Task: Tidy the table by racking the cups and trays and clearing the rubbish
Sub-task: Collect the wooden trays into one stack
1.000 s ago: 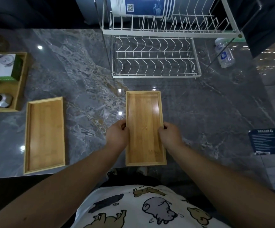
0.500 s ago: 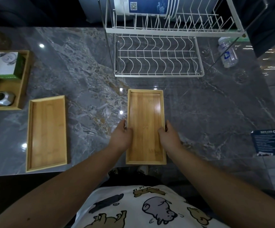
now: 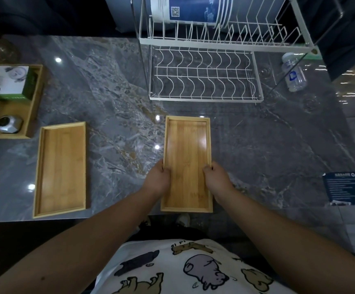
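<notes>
With both hands pinching the long rims of the bamboo tray (image 3: 186, 158), left hand (image 3: 157, 180) and right hand (image 3: 216, 179) opposite: stiff, light, probably slick; lying on tabletop (image 3: 117, 107), rack (image 3: 204, 75) beyond the grip.

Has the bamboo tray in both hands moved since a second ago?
Yes. The held bamboo tray has edged forward towards the white dish rack, the gap between them narrowing; the left hand and right hand grip its sides.

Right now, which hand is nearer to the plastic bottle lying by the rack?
Right. The right hand grips the center tray's right edge, on the plastic bottle's side; the left hand grips the opposite edge, farther away.
</notes>
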Action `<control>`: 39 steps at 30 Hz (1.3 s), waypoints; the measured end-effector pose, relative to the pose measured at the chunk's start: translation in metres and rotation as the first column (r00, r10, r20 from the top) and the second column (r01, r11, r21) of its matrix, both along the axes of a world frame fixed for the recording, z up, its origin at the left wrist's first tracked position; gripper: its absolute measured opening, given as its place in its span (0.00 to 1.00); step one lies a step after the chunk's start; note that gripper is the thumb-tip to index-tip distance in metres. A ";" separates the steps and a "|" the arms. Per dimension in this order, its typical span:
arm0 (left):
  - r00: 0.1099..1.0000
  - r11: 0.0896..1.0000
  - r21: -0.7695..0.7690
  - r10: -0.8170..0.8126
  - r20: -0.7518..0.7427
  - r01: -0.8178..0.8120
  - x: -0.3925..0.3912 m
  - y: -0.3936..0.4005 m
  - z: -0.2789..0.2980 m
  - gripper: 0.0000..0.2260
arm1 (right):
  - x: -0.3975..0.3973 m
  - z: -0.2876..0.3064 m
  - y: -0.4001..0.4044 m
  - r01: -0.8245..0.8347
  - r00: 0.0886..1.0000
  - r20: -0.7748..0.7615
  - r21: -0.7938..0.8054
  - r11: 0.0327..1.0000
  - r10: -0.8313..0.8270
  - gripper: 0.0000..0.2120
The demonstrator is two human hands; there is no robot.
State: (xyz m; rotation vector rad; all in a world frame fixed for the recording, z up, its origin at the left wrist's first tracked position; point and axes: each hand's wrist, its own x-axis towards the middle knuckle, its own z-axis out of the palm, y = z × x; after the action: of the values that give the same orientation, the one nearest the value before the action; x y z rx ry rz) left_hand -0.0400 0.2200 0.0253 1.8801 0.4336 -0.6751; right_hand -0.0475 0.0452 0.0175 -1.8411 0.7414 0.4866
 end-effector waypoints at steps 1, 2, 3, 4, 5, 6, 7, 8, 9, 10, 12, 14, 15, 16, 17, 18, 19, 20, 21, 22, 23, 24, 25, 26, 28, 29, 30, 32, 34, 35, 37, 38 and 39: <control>1.000 1.000 0.005 -0.016 -0.006 0.016 -0.001 0.001 0.000 0.18 | 0.000 0.001 -0.001 0.004 1.000 0.003 0.011 1.000 -0.004 0.17; 0.999 0.999 0.020 -0.034 -0.013 0.034 -0.002 0.002 0.000 0.18 | -0.001 0.002 -0.002 0.009 1.000 0.010 0.019 1.000 -0.009 0.17; 0.998 0.998 0.046 -0.052 -0.022 0.053 -0.003 0.005 -0.001 0.20 | -0.001 0.005 -0.003 0.014 1.000 0.023 0.014 1.000 -0.015 0.17; 0.997 0.994 0.086 -0.065 -0.030 0.068 -0.005 0.009 -0.002 0.22 | 0.000 0.009 -0.004 0.011 0.999 0.045 -0.012 1.000 -0.011 0.16; 0.997 0.988 0.135 -0.073 -0.031 0.077 -0.007 0.015 -0.002 0.24 | 0.002 0.015 -0.004 -0.005 0.997 0.075 -0.063 0.998 0.009 0.17; 0.997 0.981 0.178 -0.074 -0.019 0.076 -0.010 0.024 -0.003 0.25 | 0.004 0.021 -0.002 -0.038 0.992 0.112 -0.134 0.990 0.053 0.20; 0.998 0.976 0.208 -0.070 0.000 0.069 -0.012 0.034 -0.003 0.24 | 0.007 0.027 0.002 -0.095 0.979 0.157 -0.228 0.969 0.133 0.21; 0.998 0.972 0.226 -0.066 0.025 0.058 -0.015 0.047 -0.003 0.23 | 0.010 0.033 0.009 -0.164 0.947 0.212 -0.326 0.931 0.241 0.21; 0.996 0.968 0.244 -0.067 0.050 0.053 -0.016 0.061 -0.002 0.21 | 0.014 0.040 0.020 -0.236 0.900 0.249 -0.412 0.880 0.358 0.22; 0.995 0.961 0.272 -0.072 0.067 0.051 -0.017 0.077 0.000 0.20 | 0.017 0.047 0.035 -0.302 0.843 0.269 -0.479 0.824 0.465 0.24; 0.996 0.945 0.325 -0.048 0.080 0.019 -0.016 0.112 0.002 0.21 | 0.024 0.057 0.071 -0.400 0.725 0.295 -0.555 0.729 0.622 0.24; 0.995 0.935 0.352 -0.003 0.100 -0.032 -0.015 0.150 0.006 0.23 | 0.030 0.057 0.115 -0.488 0.629 0.317 -0.551 0.677 0.710 0.19; 0.993 0.928 0.368 0.013 0.116 -0.055 -0.014 0.169 0.008 0.24 | 0.032 0.054 0.138 -0.546 0.601 0.292 -0.530 0.649 0.744 0.15; 0.990 0.918 0.387 0.035 0.134 -0.085 -0.013 0.189 0.008 0.24 | 0.034 0.050 0.161 -0.611 0.583 0.248 -0.494 0.619 0.773 0.13; 0.988 0.904 0.411 0.067 0.138 -0.119 -0.014 0.209 0.009 0.25 | 0.036 0.045 0.184 -0.672 0.574 0.194 -0.444 0.593 0.795 0.12; 0.985 0.888 0.434 0.101 0.141 -0.153 -0.013 0.229 0.008 0.26 | 0.038 0.039 0.206 -0.715 0.574 0.140 -0.395 0.577 0.807 0.12; 0.983 0.874 0.453 0.124 0.135 -0.173 -0.013 0.249 0.007 0.26 | 0.040 0.032 0.226 -0.741 0.576 0.096 -0.357 0.569 0.811 0.11; 0.982 0.864 0.469 0.140 0.130 -0.185 -0.013 0.268 0.005 0.26 | 0.041 0.027 0.245 -0.757 0.581 0.065 -0.323 0.568 0.811 0.11; 0.982 0.857 0.480 0.154 0.114 -0.190 -0.012 0.286 0.003 0.26 | 0.044 0.022 0.262 -0.762 0.592 0.048 -0.290 0.578 0.804 0.14; 0.981 0.853 0.485 0.165 0.100 -0.193 -0.011 0.301 0.000 0.25 | 0.046 0.016 0.278 -0.759 0.612 0.036 -0.255 0.599 0.790 0.17; 0.981 0.853 0.484 0.180 0.079 -0.195 -0.011 0.313 -0.002 0.25 | 0.048 0.012 0.292 -0.745 0.643 0.027 -0.211 0.633 0.766 0.18; 0.979 0.855 0.479 0.193 0.061 -0.198 -0.009 0.322 -0.006 0.26 | 0.050 0.008 0.302 -0.721 0.678 0.018 -0.174 0.670 0.734 0.18; 0.979 0.858 0.476 0.198 0.038 -0.192 -0.008 0.328 -0.008 0.27 | 0.051 0.004 0.311 -0.697 0.709 0.009 -0.149 0.702 0.705 0.17; 0.981 0.862 0.474 0.190 0.027 -0.180 -0.007 0.333 -0.011 0.27 | 0.053 0.001 0.318 -0.672 0.735 -0.004 -0.135 0.728 0.678 0.16; 0.986 0.868 0.471 0.163 0.030 -0.158 -0.004 0.338 -0.017 0.25 | 0.055 -0.005 0.329 -0.618 0.783 -0.014 -0.125 0.776 0.621 0.14; 0.986 0.871 0.465 0.162 0.032 -0.158 -0.003 0.338 -0.019 0.24 | 0.056 -0.006 0.334 -0.590 0.806 -0.017 -0.122 0.798 0.592 0.12; 0.986 0.873 0.459 0.162 0.046 -0.165 -0.002 0.339 -0.021 0.22 | 0.057 -0.008 0.339 -0.564 0.825 -0.024 -0.111 0.818 0.565 0.10; 0.983 0.881 0.438 0.168 0.071 -0.182 -0.001 0.338 -0.022 0.17 | 0.059 -0.013 0.345 -0.512 0.859 -0.049 -0.068 0.856 0.510 0.06; 0.975 0.887 0.404 0.211 0.077 -0.224 0.001 0.339 -0.023 0.03 | 0.061 -0.018 0.347 -0.466 0.882 -0.094 -0.032 0.884 0.462 0.10; 0.967 0.885 0.392 0.241 0.078 -0.252 0.002 0.340 -0.023 0.07 | 0.062 -0.020 0.346 -0.455 0.886 -0.107 -0.027 0.890 0.450 0.11; 0.958 0.884 0.371 0.282 0.061 -0.284 0.003 0.343 -0.023 0.10 | 0.062 -0.024 0.343 -0.430 0.899 -0.108 -0.023 0.903 0.425 0.11; 0.955 0.889 0.355 0.294 0.044 -0.290 0.003 0.345 -0.022 0.09 | 0.062 -0.025 0.341 -0.416 0.906 -0.099 -0.023 0.909 0.412 0.11; 0.951 0.895 0.331 0.309 0.023 -0.299 0.003 0.347 -0.023 0.08 | 0.062 -0.027 0.337 -0.408 0.910 -0.085 -0.030 0.912 0.405 0.09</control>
State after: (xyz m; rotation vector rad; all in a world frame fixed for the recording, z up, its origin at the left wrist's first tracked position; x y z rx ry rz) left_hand -0.0372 0.5668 0.0023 2.0537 0.8881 -0.4376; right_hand 0.0147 0.3826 -0.0095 -2.0383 0.4165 0.8191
